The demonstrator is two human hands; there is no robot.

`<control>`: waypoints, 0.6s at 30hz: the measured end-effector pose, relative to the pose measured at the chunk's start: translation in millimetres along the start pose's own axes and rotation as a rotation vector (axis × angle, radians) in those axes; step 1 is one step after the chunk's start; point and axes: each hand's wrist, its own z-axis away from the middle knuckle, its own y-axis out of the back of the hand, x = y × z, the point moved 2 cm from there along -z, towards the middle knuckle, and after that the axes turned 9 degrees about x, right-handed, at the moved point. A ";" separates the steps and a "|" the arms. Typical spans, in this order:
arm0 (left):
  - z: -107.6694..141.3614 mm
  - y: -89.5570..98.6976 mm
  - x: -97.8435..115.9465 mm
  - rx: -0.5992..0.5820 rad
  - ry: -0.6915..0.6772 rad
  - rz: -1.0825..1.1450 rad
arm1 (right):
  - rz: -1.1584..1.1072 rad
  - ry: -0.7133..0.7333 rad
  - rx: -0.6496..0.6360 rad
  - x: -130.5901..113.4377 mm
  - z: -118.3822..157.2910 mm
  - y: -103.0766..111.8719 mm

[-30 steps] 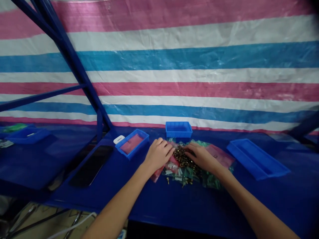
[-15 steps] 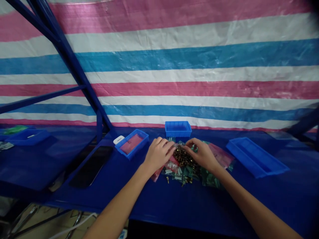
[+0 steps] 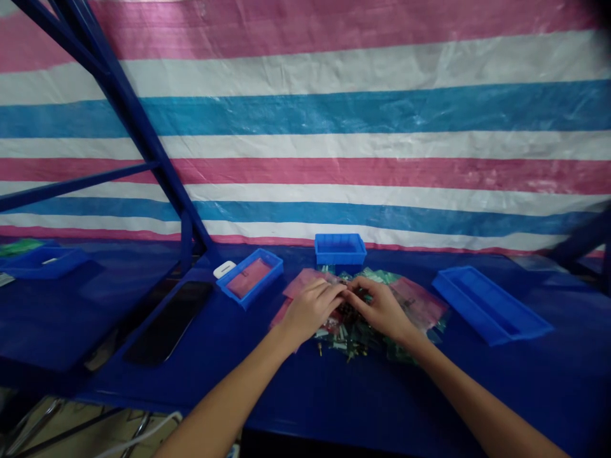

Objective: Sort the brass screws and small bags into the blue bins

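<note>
My left hand (image 3: 312, 310) and my right hand (image 3: 379, 306) meet over a heap in the middle of the table, fingertips almost touching. Fingers of both hands are closed in a pinch; whatever is between them is too small or hidden. Beneath them lie small brass-coloured metal pieces (image 3: 352, 313), mostly covered by the hands. Small green plastic packets (image 3: 351, 340) spread around these pieces. One pink plastic bag (image 3: 305, 280) lies behind my left hand, and another pink bag (image 3: 420, 302) is beside my right hand.
Behind the heap stands a blue bin (image 3: 340, 249). A second blue bin (image 3: 255, 289), left, holds a pink sheet or bag; a long blue tray (image 3: 491, 305) lies right. A black phone (image 3: 169, 324) and a white case (image 3: 224, 270) are left, near the blue metal frame (image 3: 167, 178).
My hands have come closer together and now cover more of the brass-coloured pieces. More of the pink bag shows behind my left hand. The view has shifted slightly.
</note>
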 end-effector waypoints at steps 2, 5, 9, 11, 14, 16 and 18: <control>0.5 -1.8 -1.5 0.009 0.027 0.043 | 0.019 0.011 0.020 -0.5 0.5 0.0; -1.5 -1.4 -2.0 0.031 0.084 0.133 | 0.020 0.019 0.037 -2.1 1.5 0.2; -9.0 6.1 0.4 0.046 0.255 0.254 | -0.027 0.001 0.041 -1.9 1.3 0.7; -12.2 10.3 2.2 0.054 0.352 0.312 | -0.038 -0.003 0.066 -0.2 0.3 1.3; -14.0 13.3 3.3 0.060 0.455 0.405 | -0.030 0.014 0.063 1.6 -0.9 1.1; -13.5 12.5 2.6 0.052 0.493 0.448 | -0.031 0.041 0.049 1.2 -0.7 0.7; -12.2 10.5 0.9 0.048 0.514 0.472 | -0.028 0.058 0.055 -0.2 0.2 0.7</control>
